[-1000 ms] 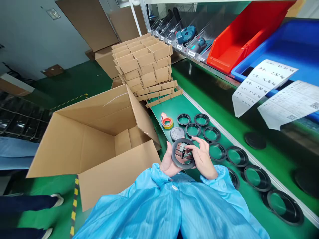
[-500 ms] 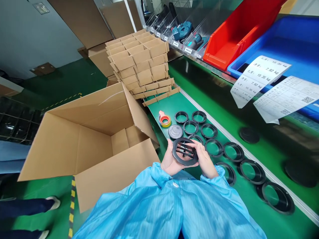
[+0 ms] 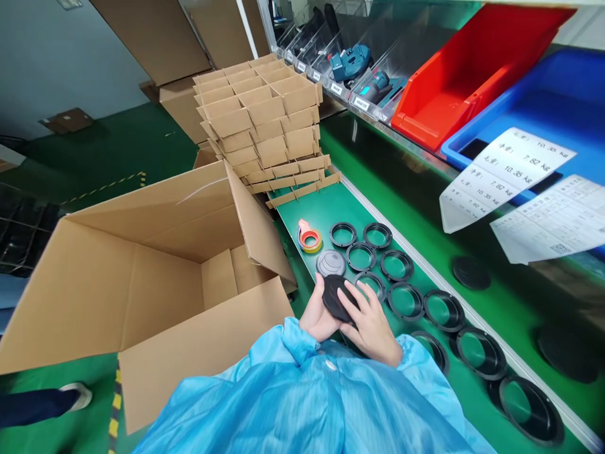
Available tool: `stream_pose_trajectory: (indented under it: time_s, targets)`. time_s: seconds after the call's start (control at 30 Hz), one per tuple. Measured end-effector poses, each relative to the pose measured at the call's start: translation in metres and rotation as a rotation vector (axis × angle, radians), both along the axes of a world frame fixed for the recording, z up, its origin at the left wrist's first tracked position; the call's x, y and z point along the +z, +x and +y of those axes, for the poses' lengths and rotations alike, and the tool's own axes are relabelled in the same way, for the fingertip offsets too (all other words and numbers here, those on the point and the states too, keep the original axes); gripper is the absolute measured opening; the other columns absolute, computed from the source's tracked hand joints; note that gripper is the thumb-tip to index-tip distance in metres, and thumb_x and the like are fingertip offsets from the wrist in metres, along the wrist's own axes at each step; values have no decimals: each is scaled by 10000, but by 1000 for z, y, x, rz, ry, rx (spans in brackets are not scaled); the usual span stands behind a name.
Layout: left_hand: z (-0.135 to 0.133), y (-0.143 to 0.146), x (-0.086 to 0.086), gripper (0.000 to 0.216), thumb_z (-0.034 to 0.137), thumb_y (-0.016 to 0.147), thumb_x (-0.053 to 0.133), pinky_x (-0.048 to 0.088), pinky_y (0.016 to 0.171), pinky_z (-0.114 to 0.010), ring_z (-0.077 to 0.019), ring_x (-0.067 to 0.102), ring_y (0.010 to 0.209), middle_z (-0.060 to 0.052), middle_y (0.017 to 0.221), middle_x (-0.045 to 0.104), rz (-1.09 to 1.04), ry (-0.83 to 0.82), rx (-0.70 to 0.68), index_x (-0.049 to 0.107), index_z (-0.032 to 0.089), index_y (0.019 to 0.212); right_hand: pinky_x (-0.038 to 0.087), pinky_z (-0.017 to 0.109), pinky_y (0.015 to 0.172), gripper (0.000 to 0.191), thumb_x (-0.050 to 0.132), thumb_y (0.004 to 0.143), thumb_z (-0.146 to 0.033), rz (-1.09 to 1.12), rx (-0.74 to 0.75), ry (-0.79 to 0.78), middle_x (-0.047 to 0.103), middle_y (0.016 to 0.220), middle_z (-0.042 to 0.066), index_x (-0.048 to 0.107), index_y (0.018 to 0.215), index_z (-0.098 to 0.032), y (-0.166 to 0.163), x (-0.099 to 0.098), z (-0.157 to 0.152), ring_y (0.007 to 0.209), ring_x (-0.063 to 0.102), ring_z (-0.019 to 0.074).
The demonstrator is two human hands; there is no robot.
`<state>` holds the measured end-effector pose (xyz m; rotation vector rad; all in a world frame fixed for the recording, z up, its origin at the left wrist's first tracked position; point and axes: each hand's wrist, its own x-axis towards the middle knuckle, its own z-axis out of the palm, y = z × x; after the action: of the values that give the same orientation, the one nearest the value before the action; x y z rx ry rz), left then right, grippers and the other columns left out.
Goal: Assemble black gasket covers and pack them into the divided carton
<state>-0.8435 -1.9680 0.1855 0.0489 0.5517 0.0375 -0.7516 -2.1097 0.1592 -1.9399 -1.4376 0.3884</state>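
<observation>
My left hand (image 3: pixel 317 316) is closed on the left side of a round black air vent (image 3: pixel 334 295), holding it from below just above the bench edge. Its face now shows as a flat, nearly solid disc. My right hand (image 3: pixel 375 328) has its fingers spread, some resting on the vent's face and the thumb by its lower rim. Just beyond the vent lies a grey disc (image 3: pixel 331 263) with curved lines on it. Several black rings (image 3: pixel 405 300) stand on the green bench to the right, one of them (image 3: pixel 371 285) partly behind my right fingers.
A large open cardboard box (image 3: pixel 165 265) stands at the left. Stacked cardboard dividers (image 3: pixel 259 120) rise at the bench's far end, near a tape roll in a red holder (image 3: pixel 310 239). A red bin (image 3: pixel 444 94), blue bin (image 3: pixel 543 94) and hanging labels (image 3: pixel 501 183) overhang the right side.
The vent has tilted and moved slightly left; its open slats showed before, and now its face looks closed. My right fingers have spread across it. The camera view has shifted a little.
</observation>
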Motion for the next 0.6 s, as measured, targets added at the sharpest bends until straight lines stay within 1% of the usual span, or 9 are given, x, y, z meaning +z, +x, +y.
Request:
stream_pose_trajectory:
  time_s: [0.07,0.13,0.17,0.23,0.3,0.37,0.43,0.5,0.6]
  targets:
    - [5,4,-9,652,667,922,493,372,1161,-466,-318,546,1302,-163,1266,668,40,4,-14,618,126,1263,205,634,1198,661,555,956,-570,-41,77,-97,167,1652,95,402,1541,-300,7,-9,8,1498,137,398]
    - [12,10,-16,614,605,939,519,376,1157,-459,-322,565,1280,-167,1241,678,69,17,-29,599,115,1302,256,634,1174,839,642,893,-572,26,106,-194,52,1660,139,281,1589,-273,17,-17,21,1504,96,415]
    - [17,14,-19,601,585,942,528,374,1157,-461,-327,570,1273,-169,1236,679,77,25,-31,596,117,1313,283,622,1164,969,700,838,-574,82,118,-229,41,1653,162,205,1608,-257,23,-21,31,1501,105,416]
    - [31,24,-23,625,608,933,522,359,1161,-480,-335,556,1286,-171,1257,665,94,43,-28,581,142,1345,331,580,1150,1167,794,724,-545,166,143,-250,112,1625,184,112,1620,-237,41,-32,56,1485,172,403]
    - [49,35,-26,693,702,907,469,326,1170,-522,-330,512,1332,-150,1304,636,176,89,-10,532,225,1406,343,549,1149,1184,816,676,-507,158,98,-212,225,1571,176,145,1613,-236,66,-46,88,1442,263,384]
    - [68,44,-32,706,750,887,435,294,1176,-554,-305,464,1376,-110,1354,600,328,158,24,457,332,1456,334,561,1142,1145,804,671,-510,61,-78,-189,288,1512,201,212,1596,-187,98,-66,125,1394,309,403]
    - [83,47,-41,659,700,910,473,314,1169,-533,-274,462,1377,-96,1388,574,419,194,42,411,369,1477,306,603,1132,1133,802,661,-530,-75,-265,-223,306,1480,249,269,1569,-113,129,-90,159,1370,309,449]
    - [94,44,-51,603,580,946,534,385,1134,-461,-253,519,1327,-120,1385,579,410,168,34,428,308,1474,266,624,1138,1137,818,644,-535,-189,-324,-282,317,1474,281,304,1543,-66,154,-113,186,1379,292,475]
    - [101,33,-65,504,419,974,554,475,1051,-378,-242,618,1207,-159,1314,634,395,76,18,506,165,1407,203,601,1174,1165,854,629,-523,-281,-286,-364,320,1500,303,304,1537,-41,171,-138,208,1411,280,463]
